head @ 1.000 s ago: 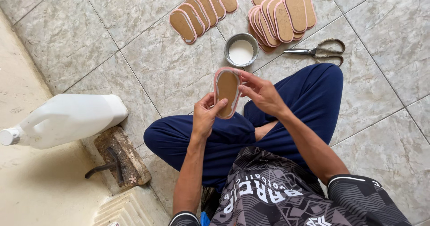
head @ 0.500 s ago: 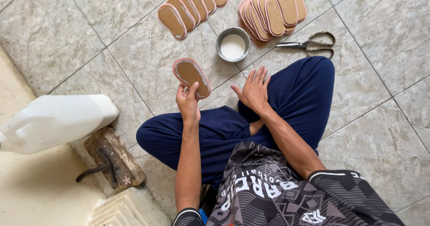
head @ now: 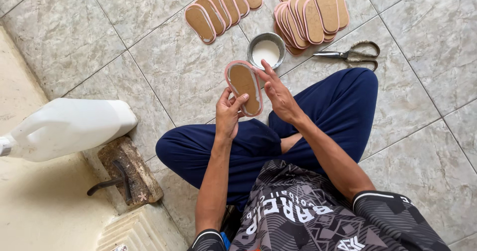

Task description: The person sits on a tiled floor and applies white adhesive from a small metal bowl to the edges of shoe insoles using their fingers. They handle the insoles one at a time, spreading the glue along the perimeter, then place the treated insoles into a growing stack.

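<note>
I sit cross-legged on a tiled floor. My left hand (head: 229,113) grips the lower end of a tan shoe insole with a pink rim (head: 244,85), holding it up in front of my knees. My right hand (head: 278,93) touches the insole's right edge with its fingertips, fingers spread. Just beyond the insole stands a small round metal tin of white glue (head: 266,50).
A row of similar insoles (head: 218,6) lies fanned at the far left, and a stack of more insoles (head: 312,13) at the far right. Scissors (head: 352,55) lie right of the tin. A white plastic jug (head: 64,127) and a wooden block with a metal hook (head: 127,175) are on my left.
My left hand brought the insole back from the left toward the middle and raised it. My right hand, which rested on my knee, moved up to touch the insole's edge.
</note>
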`<state>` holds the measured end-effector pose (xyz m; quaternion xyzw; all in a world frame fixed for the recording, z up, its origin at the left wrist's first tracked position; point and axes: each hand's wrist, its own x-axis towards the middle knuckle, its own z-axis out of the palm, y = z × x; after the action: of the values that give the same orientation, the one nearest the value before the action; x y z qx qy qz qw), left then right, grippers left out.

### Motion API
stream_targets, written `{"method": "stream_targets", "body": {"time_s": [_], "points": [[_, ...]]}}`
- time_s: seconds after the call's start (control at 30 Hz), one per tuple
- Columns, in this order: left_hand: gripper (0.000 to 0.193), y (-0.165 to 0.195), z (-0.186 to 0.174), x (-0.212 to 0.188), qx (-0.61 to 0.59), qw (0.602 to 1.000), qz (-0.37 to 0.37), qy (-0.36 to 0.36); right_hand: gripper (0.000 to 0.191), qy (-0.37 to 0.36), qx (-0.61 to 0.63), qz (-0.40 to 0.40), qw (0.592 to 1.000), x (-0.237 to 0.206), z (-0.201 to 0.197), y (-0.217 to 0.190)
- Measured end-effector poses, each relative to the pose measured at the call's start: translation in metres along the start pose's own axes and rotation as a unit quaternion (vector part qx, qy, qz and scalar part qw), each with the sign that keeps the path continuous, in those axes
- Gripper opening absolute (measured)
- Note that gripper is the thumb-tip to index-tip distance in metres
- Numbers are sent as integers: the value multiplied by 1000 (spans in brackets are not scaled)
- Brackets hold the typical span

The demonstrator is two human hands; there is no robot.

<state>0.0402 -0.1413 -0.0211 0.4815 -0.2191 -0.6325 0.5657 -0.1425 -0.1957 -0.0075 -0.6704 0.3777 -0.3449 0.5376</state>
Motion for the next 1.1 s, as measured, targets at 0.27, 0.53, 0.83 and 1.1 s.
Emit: {"method": "stream_targets", "body": {"time_s": [0.27, 0.53, 0.83, 1.1], "points": [[38, 18, 1, 16, -77, 991, 75, 85, 75, 22, -49, 7, 999, -45, 39, 6], [39, 24, 3, -4, 28, 1000, 8, -4, 76, -24, -92, -95, 991, -12, -18, 7], [37, 32, 7, 1, -24, 998, 53, 9, 77, -48, -130, -94, 986, -32, -2, 4], [44, 30, 14, 5, -32, 994, 92, 45, 74, 9, -73, -94, 993, -42, 15, 15]]}}
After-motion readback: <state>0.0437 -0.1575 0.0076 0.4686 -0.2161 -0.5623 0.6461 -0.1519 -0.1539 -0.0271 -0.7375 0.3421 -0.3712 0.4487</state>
